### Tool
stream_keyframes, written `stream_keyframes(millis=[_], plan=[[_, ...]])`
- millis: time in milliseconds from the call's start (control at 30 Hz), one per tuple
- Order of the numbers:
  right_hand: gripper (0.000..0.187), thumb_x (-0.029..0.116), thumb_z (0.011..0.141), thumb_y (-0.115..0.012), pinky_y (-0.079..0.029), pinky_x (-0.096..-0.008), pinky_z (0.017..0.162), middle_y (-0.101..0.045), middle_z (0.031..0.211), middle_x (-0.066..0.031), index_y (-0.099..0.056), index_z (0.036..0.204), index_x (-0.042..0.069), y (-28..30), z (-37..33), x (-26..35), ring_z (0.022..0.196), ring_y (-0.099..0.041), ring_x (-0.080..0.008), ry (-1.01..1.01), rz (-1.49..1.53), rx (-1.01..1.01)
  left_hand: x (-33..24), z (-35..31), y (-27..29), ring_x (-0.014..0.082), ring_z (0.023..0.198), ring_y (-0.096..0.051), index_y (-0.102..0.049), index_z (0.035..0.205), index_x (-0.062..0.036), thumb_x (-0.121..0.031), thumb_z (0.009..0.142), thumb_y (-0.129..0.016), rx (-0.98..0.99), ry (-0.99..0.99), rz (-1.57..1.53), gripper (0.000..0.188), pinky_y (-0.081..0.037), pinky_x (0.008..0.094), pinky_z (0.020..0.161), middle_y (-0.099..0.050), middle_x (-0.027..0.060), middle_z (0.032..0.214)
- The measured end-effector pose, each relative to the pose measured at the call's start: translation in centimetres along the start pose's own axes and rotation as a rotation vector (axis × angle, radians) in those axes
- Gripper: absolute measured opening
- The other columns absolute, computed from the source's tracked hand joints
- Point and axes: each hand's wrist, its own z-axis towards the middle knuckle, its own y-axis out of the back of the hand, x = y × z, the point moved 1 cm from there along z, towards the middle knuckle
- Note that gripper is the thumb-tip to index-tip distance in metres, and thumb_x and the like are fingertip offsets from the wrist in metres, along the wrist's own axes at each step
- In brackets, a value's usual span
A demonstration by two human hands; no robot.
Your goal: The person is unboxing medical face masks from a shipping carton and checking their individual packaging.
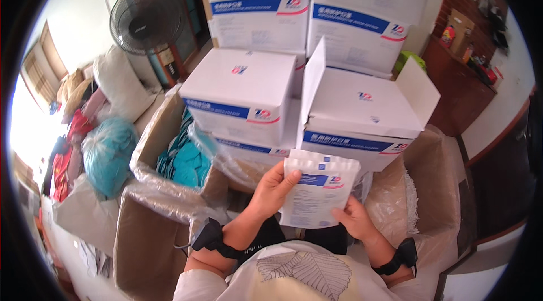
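Observation:
A small stack of flat white packets (314, 202) with blue and red print is held up in front of me. My left hand (275, 186) grips its upper left edge, thumb on the front face. At the lower right edge, my right hand (352, 216) closes on the same packets, its fingers partly hidden behind them. Just beyond the packets stands a white carton (362, 106) with its side flaps raised. To its left is another white carton (240, 77) with its top closed. Black bands sit on both my forearms.
More white cartons (257, 24) are stacked behind. On the left, a plastic-lined box (153, 142) holds teal pieces (189, 159), near an open brown box (147, 239). Another lined box (435, 182) stands right. A fan (147, 21) and a teal-filled bag (110, 151) are farther left.

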Motion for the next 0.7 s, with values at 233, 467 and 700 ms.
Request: stream_keyframes(millis=[233, 467, 700], plan=[[0.043, 0.009, 0.086, -0.057, -0.041, -0.0278, 0.09, -0.055, 0.111, -0.0102, -0.041, 0.125, 0.0, -3.7, 4.7, 0.3, 0.102, -0.053, -0.0146, 0.153, -0.083, 0.041, 1.4, -5.0, 4.4, 0.012, 0.078, -0.059, -0.059, 0.102, -0.0034, -0.02, 0.086, -0.06, -0.05, 0.125, 0.549, 0.023, -0.047, 0.0265, 0.071, -0.064, 0.0067, 0.087], [0.013, 0.014, 0.09, -0.053, -0.043, -0.0238, 0.066, -0.055, 0.084, -0.0033, -0.05, 0.093, 0.002, -6.4, 6.0, -2.2, 0.072, -0.049, -0.007, 0.154, -0.344, 0.051, 1.1, -5.7, 4.1, 0.0253, 0.074, -0.063, -0.06, 0.099, -0.0078, -0.025, 0.086, -0.058, -0.121, 0.072, 0.826, 0.022, -0.048, 0.0332, 0.066, -0.064, 0.0117, 0.08], [0.02, 0.024, 0.09, -0.052, -0.045, -0.0331, 0.062, -0.059, 0.075, -0.0073, -0.053, 0.085, 0.005, -3.9, 7.6, -1.8, 0.068, -0.057, -0.0204, -0.059, -0.694, 0.547, 1.4, -5.8, 4.8, 0.0305, 0.067, -0.06, -0.061, 0.084, -0.0125, -0.028, 0.085, -0.053, 0.203, 0.037, 1.282, 0.017, -0.046, 0.0422, 0.057, -0.063, 0.009, 0.071]])
